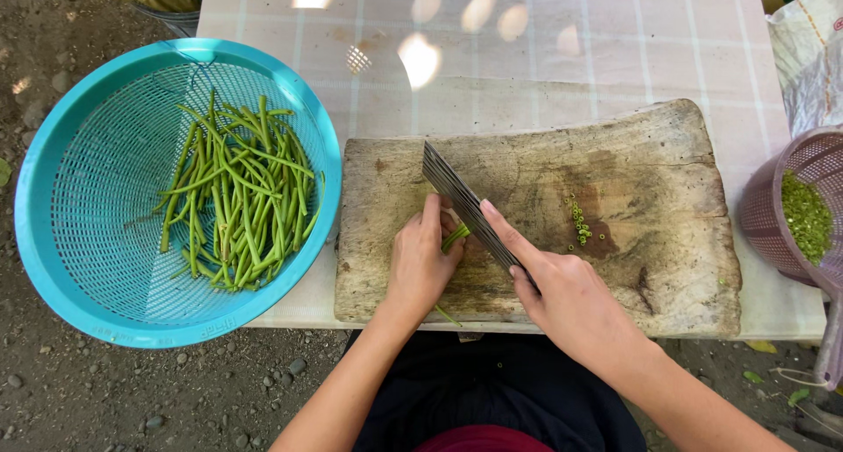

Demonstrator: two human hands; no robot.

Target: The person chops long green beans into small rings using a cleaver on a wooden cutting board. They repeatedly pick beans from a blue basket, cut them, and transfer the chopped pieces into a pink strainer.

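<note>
My left hand (421,263) presses a small bunch of green beans (455,236) onto a worn wooden cutting board (650,189). Only the bean tips show past my fingers. My right hand (562,290) grips a broad knife (461,199), index finger lying along the blade's back; the blade stands against the bean tips. A little heap of chopped bean pieces (580,226) lies on the board to the right of the blade.
A turquoise plastic colander (53,233) at the left holds several long green beans (237,197). A purple basket (773,197) at the right edge holds chopped green bits (806,215). The board rests on a checked tablecloth (527,48). Gravel ground lies below.
</note>
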